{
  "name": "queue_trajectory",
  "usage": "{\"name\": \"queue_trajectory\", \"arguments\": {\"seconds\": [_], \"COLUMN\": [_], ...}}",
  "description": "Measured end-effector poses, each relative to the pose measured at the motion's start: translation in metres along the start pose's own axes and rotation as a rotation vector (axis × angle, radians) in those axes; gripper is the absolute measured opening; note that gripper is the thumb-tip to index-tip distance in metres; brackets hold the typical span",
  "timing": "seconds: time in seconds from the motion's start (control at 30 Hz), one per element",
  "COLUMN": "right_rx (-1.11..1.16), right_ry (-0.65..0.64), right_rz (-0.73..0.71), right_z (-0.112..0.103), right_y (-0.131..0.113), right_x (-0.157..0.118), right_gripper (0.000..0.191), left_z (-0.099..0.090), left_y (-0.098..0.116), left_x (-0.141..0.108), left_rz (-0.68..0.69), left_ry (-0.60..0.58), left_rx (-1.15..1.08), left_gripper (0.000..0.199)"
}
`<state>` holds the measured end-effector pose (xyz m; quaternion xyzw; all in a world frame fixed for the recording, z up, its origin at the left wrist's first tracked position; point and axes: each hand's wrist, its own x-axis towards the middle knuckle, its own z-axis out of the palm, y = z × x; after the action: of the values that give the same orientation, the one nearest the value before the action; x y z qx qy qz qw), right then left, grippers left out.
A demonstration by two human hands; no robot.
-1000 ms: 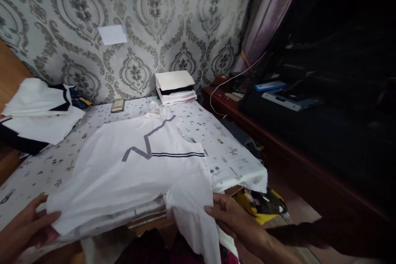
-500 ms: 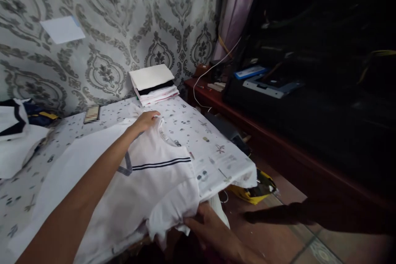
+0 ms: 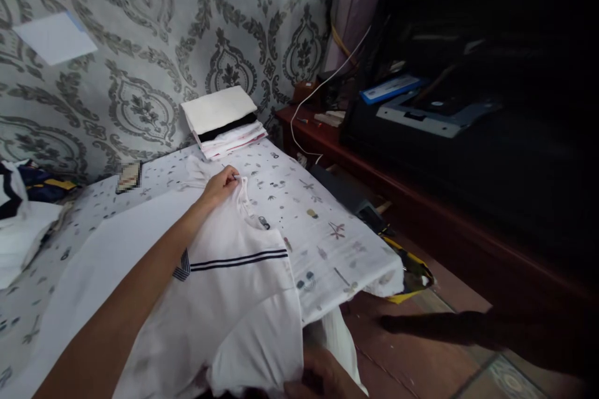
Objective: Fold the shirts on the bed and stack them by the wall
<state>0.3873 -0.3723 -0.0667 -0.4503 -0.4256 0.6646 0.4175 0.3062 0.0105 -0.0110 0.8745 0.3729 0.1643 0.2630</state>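
A white shirt [image 3: 243, 299] with two dark stripes and a striped trim piece lies spread on the patterned cloth of the table [image 3: 322, 218]. My left hand [image 3: 222, 186] is closed, pinching the shirt beside its neckline. Down at the near edge, my right hand [image 3: 325, 374] grips the lower edge of the same shirt; its fingers are partly in shadow. My left forearm crosses over the garment and covers part of it.
Folded clothes [image 3: 224, 121] are stacked by the wall. A phone-like item [image 3: 128, 177] lies left of them, and more clothes [image 3: 28, 218] sit at the far left. On the right stands a dark red wooden cabinet [image 3: 397, 193] with a white cable [image 3: 309, 100].
My left hand has closed on the shirt near the neckline. My right hand has moved down with the near edge, and the cloth there lies smoother. The view has shifted slightly.
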Motion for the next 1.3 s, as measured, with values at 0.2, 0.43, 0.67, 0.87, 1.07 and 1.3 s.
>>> {"name": "queue_trajectory", "arguments": {"seconds": [0.2, 0.43, 0.67, 0.87, 1.07, 1.3], "right_rx": [-0.521, -1.197, -1.184, -1.298, -1.458, -1.602], "right_ry": [0.178, 0.571, 0.519, 0.571, 0.351, 0.188], "right_rz": [-0.022, -0.112, -0.055, 0.039, -0.384, -0.226], "right_z": [-0.031, -0.065, -0.063, -0.07, -0.043, -0.022], "right_y": [-0.042, -0.115, -0.12, -0.125, -0.141, -0.129], "right_x": [-0.009, 0.065, 0.102, 0.097, 0.163, 0.267], "right_gripper": [0.036, 0.016, 0.012, 0.005, 0.032, 0.057], "left_z": [0.004, 0.02, 0.021, 0.005, -0.022, -0.085], "left_y": [0.008, 0.029, 0.046, 0.036, -0.005, -0.103], "left_x": [-0.074, -0.165, -0.181, -0.182, -0.186, -0.205], "left_rz": [0.132, 0.149, 0.187, 0.161, -0.011, -0.292], "left_ry": [0.061, -0.078, -0.113, -0.147, -0.092, -0.013], "left_rx": [0.059, 0.214, 0.299, 0.311, 0.347, 0.44], "left_gripper": [0.043, 0.055, 0.059, 0.064, 0.067, 0.068]}}
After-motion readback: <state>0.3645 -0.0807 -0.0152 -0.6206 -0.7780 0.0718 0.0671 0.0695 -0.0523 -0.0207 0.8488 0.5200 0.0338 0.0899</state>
